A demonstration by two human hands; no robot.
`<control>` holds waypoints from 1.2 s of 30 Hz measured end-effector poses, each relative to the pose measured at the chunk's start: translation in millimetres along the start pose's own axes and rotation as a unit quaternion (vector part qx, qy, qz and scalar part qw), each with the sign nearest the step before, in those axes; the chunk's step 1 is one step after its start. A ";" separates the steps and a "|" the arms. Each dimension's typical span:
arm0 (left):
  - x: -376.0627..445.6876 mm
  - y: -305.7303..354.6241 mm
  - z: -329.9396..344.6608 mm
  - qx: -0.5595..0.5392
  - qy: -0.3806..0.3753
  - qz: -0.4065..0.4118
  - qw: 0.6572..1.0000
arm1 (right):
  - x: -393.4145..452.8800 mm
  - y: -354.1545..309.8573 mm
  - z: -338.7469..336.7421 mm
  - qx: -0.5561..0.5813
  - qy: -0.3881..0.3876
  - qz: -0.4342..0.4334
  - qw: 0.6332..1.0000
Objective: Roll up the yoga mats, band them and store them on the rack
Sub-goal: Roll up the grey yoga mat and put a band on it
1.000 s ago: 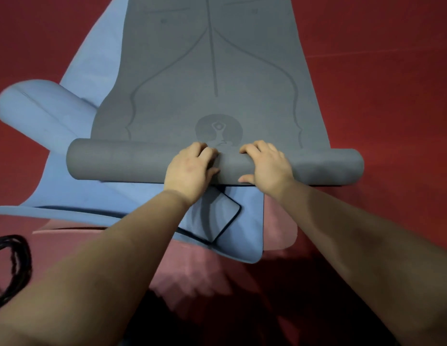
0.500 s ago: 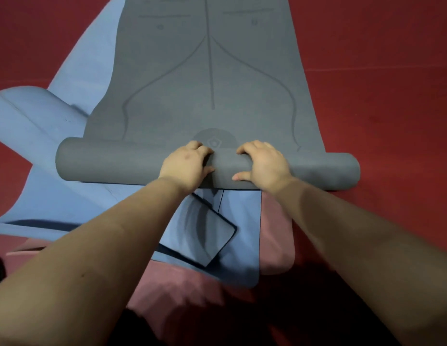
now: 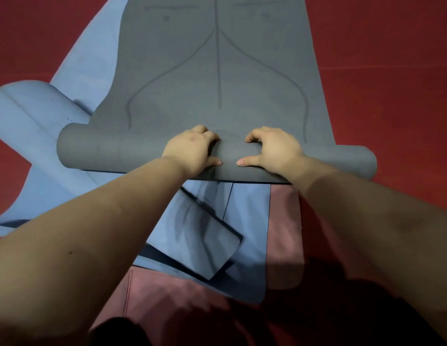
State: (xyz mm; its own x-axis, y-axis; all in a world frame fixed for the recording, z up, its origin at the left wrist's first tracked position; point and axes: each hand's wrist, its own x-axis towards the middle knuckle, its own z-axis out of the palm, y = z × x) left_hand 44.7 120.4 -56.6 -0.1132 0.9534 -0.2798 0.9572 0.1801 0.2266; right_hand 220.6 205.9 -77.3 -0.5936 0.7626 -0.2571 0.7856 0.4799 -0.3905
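Rolling step in hand; my left hand point(image 3: 191, 151) and right hand point(image 3: 272, 151) curl over grey mat point(image 3: 217, 71) roll, holding it; next I judge: push roll forward evenly, keep ends square.

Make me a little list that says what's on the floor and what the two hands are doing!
floor: red
grey mat: partly rolled, the rest still flat ahead
blue mat: lies under the grey mat, one end curled up at the left
pink mat: at the bottom, under the blue one
dark flat tablet-like thing: lies on the blue mat
left hand: fingers curled over the roll
right hand: fingers curled over the roll
band: none seen
rack: not in view
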 end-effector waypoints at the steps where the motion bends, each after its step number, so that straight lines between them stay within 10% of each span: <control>1: -2.0 1.4 0.1 0.023 0.024 0.009 0.999 | 5.6 0.6 -2.5 0.016 -0.009 0.009 1.000; 19: 16.1 -2.3 9.2 0.040 0.039 0.015 0.998 | 40.3 2.0 -16.4 -0.039 -0.018 -0.026 0.999; 24: 35.0 -11.6 -3.3 0.001 0.000 0.018 1.000 | 8.8 12.1 9.2 0.003 0.102 -0.080 0.992; 36: 55.2 -9.4 -7.6 0.053 0.025 -0.010 0.998 | 62.8 4.9 -32.4 -0.060 0.007 -0.031 0.998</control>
State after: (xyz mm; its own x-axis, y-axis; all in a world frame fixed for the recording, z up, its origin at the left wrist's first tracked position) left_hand 27.4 173.1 -67.1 -0.1428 0.9614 -0.2354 0.9772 0.1746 0.1204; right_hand 192.8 270.2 -66.7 -0.6395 0.7357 -0.2233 0.7635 0.5738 -0.2962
